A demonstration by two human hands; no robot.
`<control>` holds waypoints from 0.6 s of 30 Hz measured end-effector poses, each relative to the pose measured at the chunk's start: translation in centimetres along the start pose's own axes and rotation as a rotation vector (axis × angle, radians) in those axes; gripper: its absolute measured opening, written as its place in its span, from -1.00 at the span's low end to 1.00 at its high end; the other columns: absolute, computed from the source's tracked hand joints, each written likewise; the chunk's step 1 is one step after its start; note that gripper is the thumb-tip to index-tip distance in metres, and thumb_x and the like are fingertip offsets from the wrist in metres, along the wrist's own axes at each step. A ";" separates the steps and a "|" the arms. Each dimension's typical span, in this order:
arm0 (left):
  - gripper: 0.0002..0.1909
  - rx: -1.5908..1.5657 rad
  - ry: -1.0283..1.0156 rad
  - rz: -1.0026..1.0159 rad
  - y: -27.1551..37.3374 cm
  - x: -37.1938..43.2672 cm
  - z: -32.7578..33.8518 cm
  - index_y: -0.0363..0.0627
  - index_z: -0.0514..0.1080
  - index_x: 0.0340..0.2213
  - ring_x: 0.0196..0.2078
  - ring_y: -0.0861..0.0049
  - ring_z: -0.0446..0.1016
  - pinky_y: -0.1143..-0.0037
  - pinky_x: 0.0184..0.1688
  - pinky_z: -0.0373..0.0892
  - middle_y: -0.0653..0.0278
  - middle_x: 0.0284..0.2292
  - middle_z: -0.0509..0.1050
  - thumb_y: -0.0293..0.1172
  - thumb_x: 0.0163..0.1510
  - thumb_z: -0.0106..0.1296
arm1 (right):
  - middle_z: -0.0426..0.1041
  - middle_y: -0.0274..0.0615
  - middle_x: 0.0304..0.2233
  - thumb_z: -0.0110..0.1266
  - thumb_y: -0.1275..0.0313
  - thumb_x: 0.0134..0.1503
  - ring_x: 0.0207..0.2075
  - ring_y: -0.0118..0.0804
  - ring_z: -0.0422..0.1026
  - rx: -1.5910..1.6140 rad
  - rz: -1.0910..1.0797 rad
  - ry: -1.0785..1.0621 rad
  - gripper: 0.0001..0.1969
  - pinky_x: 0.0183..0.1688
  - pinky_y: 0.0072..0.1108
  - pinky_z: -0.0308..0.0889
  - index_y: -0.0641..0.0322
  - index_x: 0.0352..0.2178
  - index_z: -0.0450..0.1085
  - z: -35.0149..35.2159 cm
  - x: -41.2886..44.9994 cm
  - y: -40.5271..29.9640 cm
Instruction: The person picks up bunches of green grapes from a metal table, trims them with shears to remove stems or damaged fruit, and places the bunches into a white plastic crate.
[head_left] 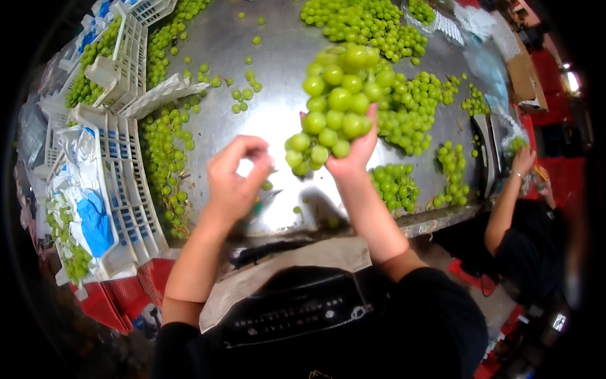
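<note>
A large bunch of green grapes (336, 104) rests in my right hand (355, 154), raised above the steel table top (213, 42). My palm and fingers are under and behind the bunch, mostly covered by the berries. To its left is my left hand (236, 175), blurred, with thumb and index finger bent towards each other in a ring. Whether anything small is pinched there cannot be made out. Below that hand a small green object (257, 207) shows, too blurred to name. More bunches of green grapes (412, 109) lie just right of the held one.
White plastic crates (130, 189) line the left side, with loose grapes (165, 156) beside them. Another pile of grape bunches (369, 23) lies at the back. On the right, another person's hand (523, 161) works near a scale-like device (485, 151). A cardboard box (525, 80) stands behind.
</note>
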State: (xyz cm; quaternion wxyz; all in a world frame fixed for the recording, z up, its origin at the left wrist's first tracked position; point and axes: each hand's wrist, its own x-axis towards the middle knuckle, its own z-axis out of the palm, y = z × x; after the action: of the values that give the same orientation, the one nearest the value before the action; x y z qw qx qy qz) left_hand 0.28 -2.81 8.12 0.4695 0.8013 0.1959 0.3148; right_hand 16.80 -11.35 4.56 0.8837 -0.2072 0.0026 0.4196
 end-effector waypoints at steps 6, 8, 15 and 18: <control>-0.11 -0.417 0.007 -0.107 -0.2 1.5 2.2 -0.20 -0.07 0.11 0.11 0.25 0.11 0.27 0.09 0.12 0.04 0.06 0.08 -0.02 -0.12 0.08 | 0.18 -0.09 0.00 -0.28 0.04 0.14 0.02 -0.09 0.20 -0.172 -0.017 -0.121 -0.43 0.06 -0.30 0.13 0.21 0.06 0.02 0.0 -1.8 1.9; -0.14 -0.501 -0.025 -0.182 0.2 1.0 2.8 -0.25 -0.09 0.11 0.11 0.27 0.10 0.33 0.10 0.10 0.02 0.05 0.10 -0.11 -0.09 0.07 | 0.17 -0.09 0.00 -0.21 0.18 0.15 0.02 -0.12 0.20 -0.193 -0.017 -0.170 -0.49 0.06 -0.34 0.13 0.21 0.06 0.00 -0.6 -2.0 2.4; -0.18 -0.315 -0.172 -0.308 -1.2 -0.1 3.3 -0.27 -0.13 0.13 0.17 0.30 0.01 0.39 0.16 -0.01 0.02 0.12 0.02 -0.29 -0.08 -0.01 | 0.11 -0.02 0.03 -0.12 0.34 0.11 0.03 -0.06 0.19 0.013 0.183 -0.192 -0.44 0.02 -0.25 0.20 0.11 0.11 -0.12 -3.8 -1.5 1.3; -0.22 -0.288 -0.214 -0.213 -2.0 -0.1 3.3 -0.27 -0.10 0.13 0.19 0.29 -0.02 0.36 0.17 -0.05 0.05 0.14 0.00 -0.21 -0.07 -0.08 | 0.20 -0.06 -0.02 -0.20 0.18 0.13 0.00 -0.12 0.23 0.232 0.323 -0.142 -0.49 0.00 -0.28 0.21 0.21 0.06 0.02 -6.2 -0.6 -0.3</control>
State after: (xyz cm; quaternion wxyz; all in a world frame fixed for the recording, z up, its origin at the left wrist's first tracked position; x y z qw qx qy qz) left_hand 2.49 -3.99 5.18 0.6280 0.7295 0.1815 0.2015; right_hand 17.70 -14.28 -0.89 0.8209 -0.0709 0.0214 0.5662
